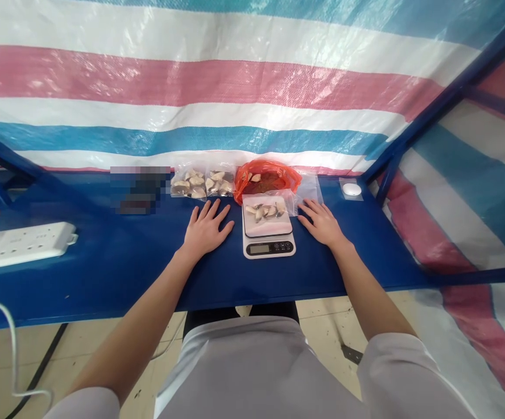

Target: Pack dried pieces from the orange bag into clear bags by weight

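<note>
Head cam: a clear bag (281,201) of pale, dark-edged pieces (266,213) is parked on a little scale (270,249), pretty much between the left hand (206,228) and the right hand (323,224), both laid flat and splayed on the blue surface (217,279). Similar-looking pieces are packed into two clear pouches (194,182) just past the left hand, and a few can be spotted inside the crumpled orange bag (295,177) right behind the scale.
</note>
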Action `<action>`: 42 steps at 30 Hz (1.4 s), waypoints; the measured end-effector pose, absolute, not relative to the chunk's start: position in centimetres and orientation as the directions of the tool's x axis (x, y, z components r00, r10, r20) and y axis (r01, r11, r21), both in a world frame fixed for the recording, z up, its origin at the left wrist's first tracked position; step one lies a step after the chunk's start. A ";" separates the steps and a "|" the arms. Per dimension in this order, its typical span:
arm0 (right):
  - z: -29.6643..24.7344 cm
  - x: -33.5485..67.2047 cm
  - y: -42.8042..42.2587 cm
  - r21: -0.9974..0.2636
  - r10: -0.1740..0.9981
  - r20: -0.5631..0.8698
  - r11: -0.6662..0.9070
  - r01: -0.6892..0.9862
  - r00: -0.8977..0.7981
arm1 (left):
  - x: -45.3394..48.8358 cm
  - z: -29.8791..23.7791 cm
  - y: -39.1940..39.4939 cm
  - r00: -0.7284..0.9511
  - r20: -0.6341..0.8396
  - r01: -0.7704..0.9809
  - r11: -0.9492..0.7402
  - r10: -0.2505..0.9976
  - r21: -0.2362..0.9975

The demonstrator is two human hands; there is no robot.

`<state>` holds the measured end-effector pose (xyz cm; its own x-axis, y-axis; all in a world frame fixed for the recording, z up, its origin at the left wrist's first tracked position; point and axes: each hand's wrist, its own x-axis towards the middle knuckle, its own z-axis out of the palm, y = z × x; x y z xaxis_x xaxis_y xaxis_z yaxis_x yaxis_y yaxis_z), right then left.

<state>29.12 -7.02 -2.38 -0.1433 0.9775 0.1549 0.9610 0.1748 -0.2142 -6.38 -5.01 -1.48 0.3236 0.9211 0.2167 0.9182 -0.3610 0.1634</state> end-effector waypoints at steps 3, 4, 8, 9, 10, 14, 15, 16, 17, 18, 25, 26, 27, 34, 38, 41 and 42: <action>-2.5 29.1 -7.0 -0.211 0.975 0.165 0.180 0.961 -0.146 | -6.3 -1.4 -5.1 0.325 0.217 0.919 -0.361 0.921 0.157; -2.6 29.2 -7.0 -0.209 0.974 0.170 0.183 0.961 -0.148 | -6.3 -1.4 -5.1 0.326 0.218 0.918 -0.363 0.920 0.160; -2.7 29.2 -7.0 -0.201 0.972 0.178 0.188 0.961 -0.153 | -6.3 -1.4 -5.1 0.324 0.221 0.916 -0.363 0.920 0.169; -2.7 29.2 -7.0 -0.199 0.972 0.178 0.188 0.962 -0.153 | -6.3 -1.4 -5.1 0.323 0.219 0.918 -0.361 0.921 0.165; -2.7 29.2 -7.0 -0.196 0.972 0.178 0.187 0.962 -0.153 | -6.3 -1.4 -5.1 0.322 0.218 0.919 -0.359 0.922 0.161; -2.9 29.2 -7.0 -0.180 0.970 0.192 0.187 0.966 -0.152 | -6.2 -1.2 -5.2 0.321 0.203 0.923 -0.354 0.925 0.151; -2.9 29.2 -7.0 -0.177 0.968 0.199 0.190 0.966 -0.154 | -6.2 -1.1 -5.2 0.322 0.197 0.924 -0.353 0.926 0.146; -3.0 29.2 -7.0 -0.175 0.966 0.206 0.193 0.966 -0.155 | -6.1 -1.0 -5.2 0.322 0.191 0.926 -0.351 0.927 0.140; -3.1 29.2 -7.0 -0.176 0.964 0.213 0.196 0.965 -0.157 | -6.1 -0.9 -5.3 0.322 0.185 0.927 -0.349 0.928 0.137; -3.1 29.2 -6.9 -0.180 0.963 0.219 0.200 0.963 -0.159 | -6.0 -0.9 -5.3 0.321 0.181 0.928 -0.347 0.930 0.136; -2.2 29.3 -6.9 -0.304 0.930 0.335 0.261 0.916 -0.154 | -6.2 -1.0 -5.0 0.275 0.277 0.896 -0.349 0.921 0.273; -1.8 29.1 -7.0 -0.353 0.922 0.363 0.271 0.896 -0.136 | -6.2 -0.9 -4.8 0.275 0.304 0.881 -0.365 0.912 0.300; -1.5 28.9 -7.0 -0.414 0.916 0.387 0.278 0.867 -0.109 | -6.2 -0.9 -4.7 0.284 0.331 0.861 -0.392 0.900 0.325; 0.4 25.7 -6.8 -0.915 0.945 0.259 0.173 0.366 0.201 | -4.1 0.7 -3.8 0.451 0.504 0.586 -0.670 0.737 0.456; 0.9 24.2 -6.3 -0.975 0.958 0.164 0.122 0.185 0.235 | -2.8 1.1 -3.7 0.544 0.490 0.496 -0.732 0.681 0.467; 1.1 23.9 -6.2 -0.991 0.961 0.105 0.081 0.104 0.256 | -2.5 0.9 -3.5 0.567 0.471 0.497 -0.737 0.676 0.458; 1.2 23.9 -6.2 -0.994 0.964 0.087 0.068 0.084 0.252 | -2.5 0.8 -3.5 0.569 0.467 0.501 -0.736 0.676 0.455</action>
<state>23.89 -6.16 1.19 0.2525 0.9637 0.0872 0.0838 0.0680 -0.9942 -2.51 -3.46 0.81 0.5693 0.6765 0.4673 0.5009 -0.7360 0.4553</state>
